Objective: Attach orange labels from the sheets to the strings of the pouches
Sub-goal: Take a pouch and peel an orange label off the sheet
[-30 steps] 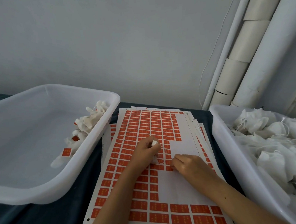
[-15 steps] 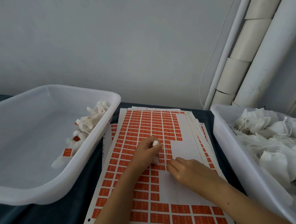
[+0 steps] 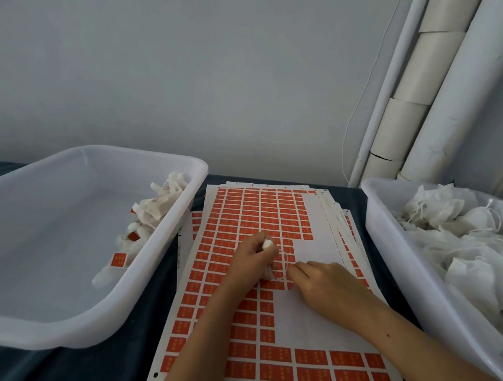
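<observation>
One pouch [image 3: 267, 244] in left hand [image 3: 252, 260] fingers, above sheets [image 3: 246, 219]

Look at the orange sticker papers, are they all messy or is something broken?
Nothing looks broken. The stack of label sheets is a bit askew: lower sheets fan out past the top sheet's right edge and peek out at its left. The white gaps on the top sheet are just spots where labels are gone. Both tubs sit upright.
</observation>
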### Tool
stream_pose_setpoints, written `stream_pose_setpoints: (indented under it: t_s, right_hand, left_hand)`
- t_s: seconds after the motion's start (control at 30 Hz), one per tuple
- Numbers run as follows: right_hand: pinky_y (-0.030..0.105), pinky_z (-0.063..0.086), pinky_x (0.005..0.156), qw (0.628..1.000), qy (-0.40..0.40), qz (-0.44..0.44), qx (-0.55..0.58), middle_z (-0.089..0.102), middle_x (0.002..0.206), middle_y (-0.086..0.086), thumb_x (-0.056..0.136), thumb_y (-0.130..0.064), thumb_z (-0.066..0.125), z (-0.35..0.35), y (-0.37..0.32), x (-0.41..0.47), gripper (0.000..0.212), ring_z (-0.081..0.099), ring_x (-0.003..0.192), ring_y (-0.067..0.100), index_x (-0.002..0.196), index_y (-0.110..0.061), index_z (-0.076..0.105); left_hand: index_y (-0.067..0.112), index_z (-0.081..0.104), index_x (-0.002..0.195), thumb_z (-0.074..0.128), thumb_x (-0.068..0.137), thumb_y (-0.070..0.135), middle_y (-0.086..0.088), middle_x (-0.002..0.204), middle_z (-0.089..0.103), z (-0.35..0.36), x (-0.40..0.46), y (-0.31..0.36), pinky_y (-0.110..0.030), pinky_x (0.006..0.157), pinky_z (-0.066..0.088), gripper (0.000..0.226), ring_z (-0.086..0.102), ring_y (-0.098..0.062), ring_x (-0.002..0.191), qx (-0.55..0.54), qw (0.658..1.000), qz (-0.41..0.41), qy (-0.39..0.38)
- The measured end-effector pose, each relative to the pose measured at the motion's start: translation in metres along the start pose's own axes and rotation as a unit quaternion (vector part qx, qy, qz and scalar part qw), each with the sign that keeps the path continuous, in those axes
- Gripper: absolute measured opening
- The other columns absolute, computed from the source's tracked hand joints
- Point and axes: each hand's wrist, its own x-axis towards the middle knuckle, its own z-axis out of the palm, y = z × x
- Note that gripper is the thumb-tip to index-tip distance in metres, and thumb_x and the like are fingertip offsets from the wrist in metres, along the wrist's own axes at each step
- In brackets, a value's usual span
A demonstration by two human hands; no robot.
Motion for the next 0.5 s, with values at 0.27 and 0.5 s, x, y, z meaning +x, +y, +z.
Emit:
stream_pose_setpoints:
  t_s: [0.27, 0.5]
  right_hand:
    - [0.007, 0.044, 0.044, 0.99, 0.069, 0.09, 0.084, 0.071, 0.07, -0.008, 0.059, -0.022, 0.087, 0.002, -0.003, 0.008, 0.039, 0.061, 0.042, 0.008, 0.093, -0.015, 0.07]
    - [0.008, 0.048, 0.053, 0.927, 0.079, 0.238, 0.28, 0.06, 0.071, -0.016, 0.091, -0.026, 0.056, 0.004, -0.002, 0.017, 0.011, 0.06, 0.053, 0.005, 0.1, -0.028, 0.052]
  left_hand:
    - [0.012, 0.056, 0.077, 0.05, 0.094, 0.011, 0.001, 0.067, 0.058, 0.0, 0.003, -0.003, -0.009, 0.053, 0.048, 0.018, 0.055, 0.003, 0.052, 0.003, 1.0, -0.008, 0.008]
    - [0.016, 0.058, 0.07, 0.053, 0.093, 0.014, 0.006, 0.059, 0.058, 0.0, 0.002, -0.002, -0.009, 0.05, 0.046, 0.024, 0.055, 0.0, 0.049, -0.019, 0.997, -0.028, 0.075]
